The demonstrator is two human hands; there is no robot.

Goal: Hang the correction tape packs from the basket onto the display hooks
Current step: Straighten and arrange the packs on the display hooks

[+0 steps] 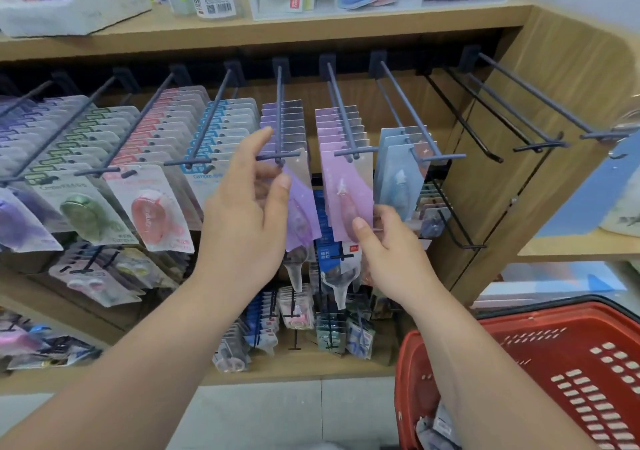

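Rows of correction tape packs hang on dark display hooks (280, 117) under a wooden shelf. My left hand (242, 214) is at the front of the purple row; its thumb and curled fingers pinch the left edge of the front purple pack (303, 207), which hangs tilted on its hook, while the index finger points up. My right hand (388, 248) pinches the bottom corner of the front pink pack (344, 193), which hangs on the neighbouring hook (343, 123). The red basket (519, 325) sits at the lower right, with a few packs (436, 425) showing in its bottom.
A short row of blue packs (401, 172) hangs right of the pink row. Further right, several hooks (519, 103) are bare. Green, red and blue packs fill the hooks on the left. Lower hooks hold more packs. A wooden side panel (540, 158) closes the bay.
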